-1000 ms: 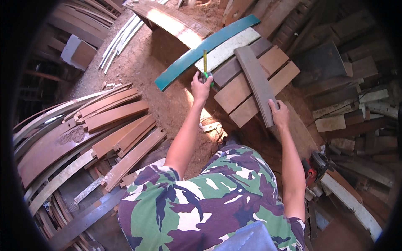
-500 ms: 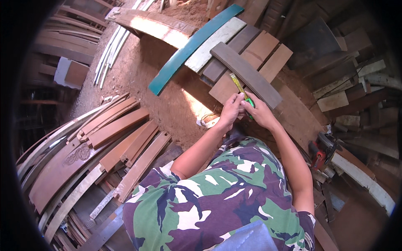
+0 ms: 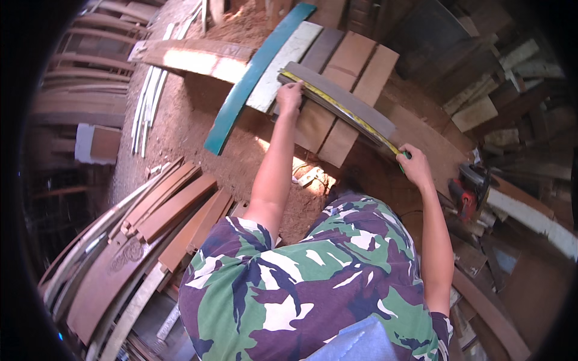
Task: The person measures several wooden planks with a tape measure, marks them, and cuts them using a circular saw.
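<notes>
A yellow tape measure (image 3: 343,109) is stretched lengthwise along a grey-brown wooden board (image 3: 355,96), which lies across several other planks. At the board's far left end, my left hand (image 3: 290,96) has its fingers closed at the start of the blade. My right hand (image 3: 415,165) is wrapped round the green tape case, just past the board's near right end; most of the case is hidden by the fingers. Under the board run brown planks (image 3: 346,57), a white plank (image 3: 283,69) and, furthest left, a teal plank (image 3: 259,78).
A red and black power tool (image 3: 463,195) sits to the right. Stacked brown boards (image 3: 174,207), one carved, fill the lower left. White strips (image 3: 147,108) lie on the dirt floor (image 3: 205,129) further back. Mixed offcuts (image 3: 472,114) are piled at the right.
The tape blade has been drawn out much longer and now lies along the board. My left hand moved far and left to the board's end, while my right hand moved right with the case.
</notes>
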Demonstrator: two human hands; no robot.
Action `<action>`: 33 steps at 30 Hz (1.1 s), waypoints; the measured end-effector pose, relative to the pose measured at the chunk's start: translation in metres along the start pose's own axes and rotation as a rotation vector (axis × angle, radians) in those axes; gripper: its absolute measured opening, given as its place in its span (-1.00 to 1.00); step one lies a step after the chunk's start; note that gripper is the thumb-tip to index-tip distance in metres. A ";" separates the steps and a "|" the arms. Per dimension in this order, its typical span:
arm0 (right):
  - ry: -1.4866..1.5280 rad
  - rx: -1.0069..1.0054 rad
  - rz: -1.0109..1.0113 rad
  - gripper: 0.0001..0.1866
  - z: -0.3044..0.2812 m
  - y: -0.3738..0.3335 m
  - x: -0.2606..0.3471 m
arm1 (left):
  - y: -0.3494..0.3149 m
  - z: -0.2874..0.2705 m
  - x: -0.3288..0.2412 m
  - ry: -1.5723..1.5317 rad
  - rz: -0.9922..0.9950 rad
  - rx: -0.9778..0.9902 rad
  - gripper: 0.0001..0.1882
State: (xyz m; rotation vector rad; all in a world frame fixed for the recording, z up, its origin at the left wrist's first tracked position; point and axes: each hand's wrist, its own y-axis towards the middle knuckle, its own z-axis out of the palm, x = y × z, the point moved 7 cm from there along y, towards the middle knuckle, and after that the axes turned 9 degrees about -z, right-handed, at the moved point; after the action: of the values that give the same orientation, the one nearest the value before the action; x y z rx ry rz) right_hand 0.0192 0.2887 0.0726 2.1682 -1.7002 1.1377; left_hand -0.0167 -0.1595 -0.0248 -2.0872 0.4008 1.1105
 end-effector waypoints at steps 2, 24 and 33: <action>-0.010 -0.043 0.011 -0.65 -0.003 0.000 -0.009 | 0.012 -0.005 -0.002 0.147 0.002 -0.043 -0.64; -0.022 -0.097 0.054 -0.74 0.004 0.007 -0.033 | 0.006 -0.004 -0.001 0.087 -0.022 0.100 -0.56; 0.098 -0.062 -0.074 -0.71 -0.004 0.009 -0.002 | -0.031 -0.009 -0.002 -0.279 0.026 0.122 -0.71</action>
State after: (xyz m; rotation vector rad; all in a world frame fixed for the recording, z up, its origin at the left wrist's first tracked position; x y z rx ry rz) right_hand 0.0093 0.2893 0.0712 2.0836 -1.5800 1.1366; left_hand 0.0051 -0.1445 -0.0058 -1.7946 0.3505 1.3375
